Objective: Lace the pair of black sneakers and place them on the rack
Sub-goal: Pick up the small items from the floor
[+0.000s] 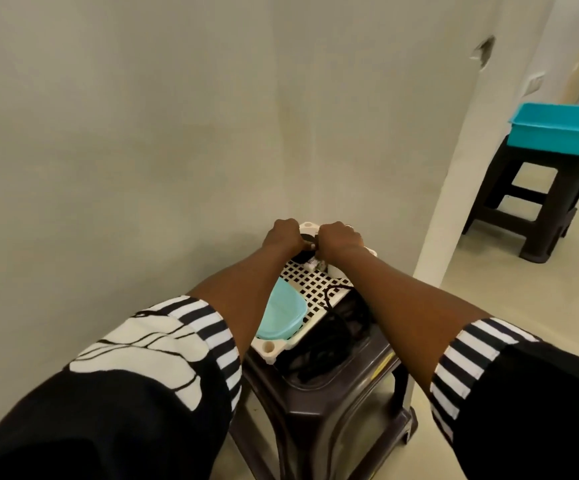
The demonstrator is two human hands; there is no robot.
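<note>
Pale wall (142, 116) fills most of the view, with its corner (454, 168) at 2 o'clock. Against it stands a white perforated rack (310, 284) over a dark stool (333, 393). Both hands meet at the rack's far end: the left hand (281, 234) and right hand (340, 238) are curled around a black sneaker (306, 251), probably to seat it straight. A second sneaker (336, 327), with loose lace, lies lower, at 5 o'clock of the rack. A teal lid (281, 315) takes the near half, so free room is narrow, and the wall is close behind.
</note>
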